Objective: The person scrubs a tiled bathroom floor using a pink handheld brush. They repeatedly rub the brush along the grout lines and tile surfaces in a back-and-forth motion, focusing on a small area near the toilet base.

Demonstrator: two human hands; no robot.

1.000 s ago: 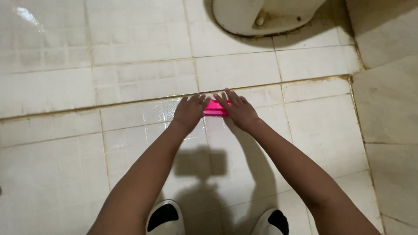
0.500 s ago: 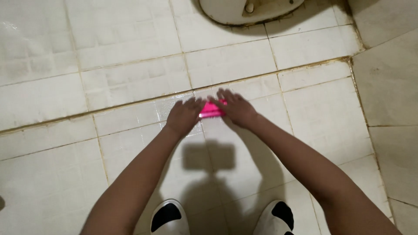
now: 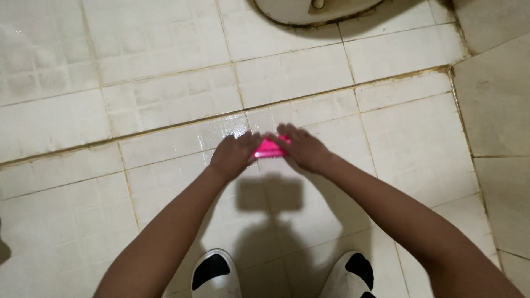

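Head view: the person bends over a white tiled floor and reaches both bare arms down to a small bright pink object that lies on the wet, glossy tiles near a brownish grout line. What kind of thing it is cannot be told for sure — only a narrow strip of pink shows between the hands, perhaps a scrubbing brush.

The left hand lies flat over the pink object's left end, palm down, fingers together and pointing toward the right hand. The right hand covers the right end the same way, its fingers stretched toward the left hand. The fingertips of the two hands nearly meet above the object, so both hands press on it from above rather than curl round it; whether the fingers wrap underneath is hidden.

At the top edge the pale base of a toilet stands on the tiles, well apart from the hands. At the bottom edge two white shoes with black openings show — the left shoe and the right shoe — and a dark shadow of the person falls on the floor between shoes and hands
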